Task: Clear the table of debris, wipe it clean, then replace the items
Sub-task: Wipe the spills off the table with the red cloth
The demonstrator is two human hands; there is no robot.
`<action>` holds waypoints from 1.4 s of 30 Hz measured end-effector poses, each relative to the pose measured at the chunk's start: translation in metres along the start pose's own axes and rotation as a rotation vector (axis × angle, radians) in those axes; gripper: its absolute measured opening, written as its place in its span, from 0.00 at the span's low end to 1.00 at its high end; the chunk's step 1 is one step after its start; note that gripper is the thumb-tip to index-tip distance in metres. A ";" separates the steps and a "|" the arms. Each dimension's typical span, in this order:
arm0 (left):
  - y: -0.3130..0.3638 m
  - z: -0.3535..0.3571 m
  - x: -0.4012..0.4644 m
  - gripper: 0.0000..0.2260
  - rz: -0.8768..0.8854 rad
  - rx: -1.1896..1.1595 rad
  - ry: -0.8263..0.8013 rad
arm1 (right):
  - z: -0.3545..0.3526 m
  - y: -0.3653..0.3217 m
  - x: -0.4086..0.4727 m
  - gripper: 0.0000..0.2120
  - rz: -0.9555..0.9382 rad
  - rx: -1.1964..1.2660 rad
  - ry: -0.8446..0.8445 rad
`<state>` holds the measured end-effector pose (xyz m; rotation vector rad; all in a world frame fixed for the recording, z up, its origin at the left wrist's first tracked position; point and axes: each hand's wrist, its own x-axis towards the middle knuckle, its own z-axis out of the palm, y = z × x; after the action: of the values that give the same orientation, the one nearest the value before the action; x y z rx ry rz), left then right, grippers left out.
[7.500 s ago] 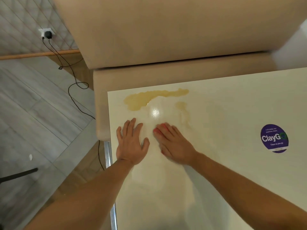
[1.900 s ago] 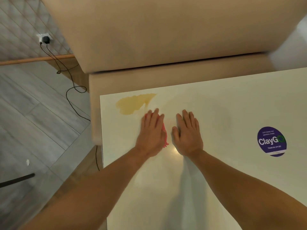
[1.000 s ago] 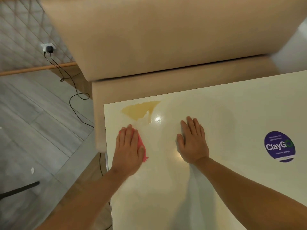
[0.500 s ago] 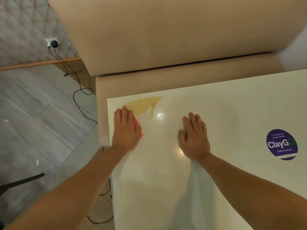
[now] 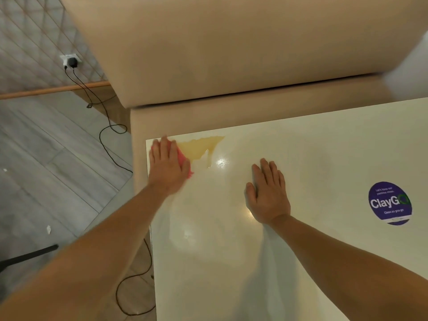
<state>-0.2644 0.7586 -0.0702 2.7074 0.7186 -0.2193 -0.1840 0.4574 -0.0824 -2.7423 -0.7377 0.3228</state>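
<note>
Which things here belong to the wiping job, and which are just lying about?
Job:
- left hand, pressing flat on the cloth
- pink cloth
- yellow spill at the table's far left corner
- table
- right hand, flat on the table

Lying about:
- ClayGo sticker
- bench
- cable and plug
- paper scrap on the floor

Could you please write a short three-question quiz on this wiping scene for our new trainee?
1. Which hand presses the pink cloth?
2. True or false: the yellow spill lies near the table's far left corner.
3. The right hand: A) holds a cup, B) lies flat on the table, C) hangs off the edge.

Key: 1. The left hand. 2. True. 3. B.
</note>
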 end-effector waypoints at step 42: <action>0.023 0.013 0.009 0.31 0.277 0.041 -0.025 | 0.000 -0.001 0.000 0.27 0.004 -0.007 0.012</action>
<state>-0.2462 0.7391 -0.0779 2.7984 0.3283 -0.2016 -0.1844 0.4583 -0.0823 -2.7504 -0.7321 0.3042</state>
